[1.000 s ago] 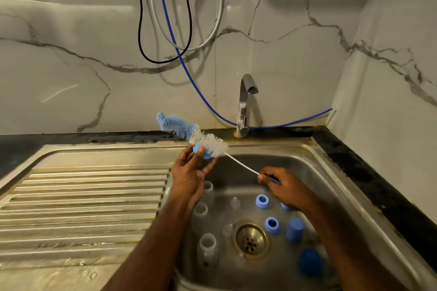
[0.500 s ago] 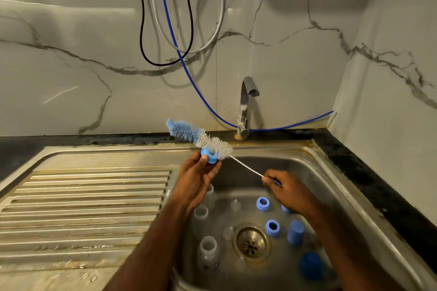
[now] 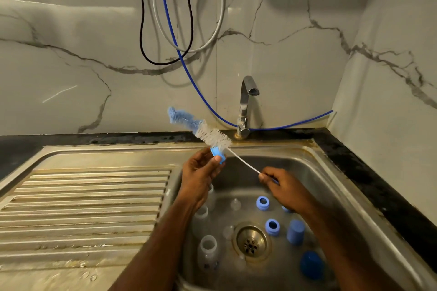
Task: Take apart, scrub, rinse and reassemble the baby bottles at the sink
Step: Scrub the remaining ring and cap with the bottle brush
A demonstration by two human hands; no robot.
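From the head camera, the steel sink (image 3: pixel 335 186) serves as the landmark. Above its back-left rim, the left hand (image 3: pixel 201 177) pinches a small blue bottle ring (image 3: pixel 218 154) between thumb and curled fingertips, holding it up against the white bristles of a bottle brush (image 3: pixel 214 136). The brush slants up and to the left from the basin, its blue sponge tip reaching past the sink's rear edge toward the marble wall (image 3: pixel 71 59). The right hand (image 3: pixel 287 188) is over the middle of the basin, its fingers closed tightly on the lower end of the brush's thin wire stem. On the sink floor, three clear bottles (image 3: pixel 208 250) stand along the left wall, partly hidden by the left forearm. Two more blue rings (image 3: pixel 262 203) sit right of them, near the drain (image 3: pixel 251 242), with a blue cap (image 3: pixel 295 231) upright just right of the drain and a darker blue dome cap (image 3: pixel 311 264) at the front right. Small clear teats lie around the drain, too faint to count. The tap (image 3: pixel 246 104) rises behind the sink's back rim, and the ribbed drainboard (image 3: pixel 82 208) stretches away on the sink's left side.
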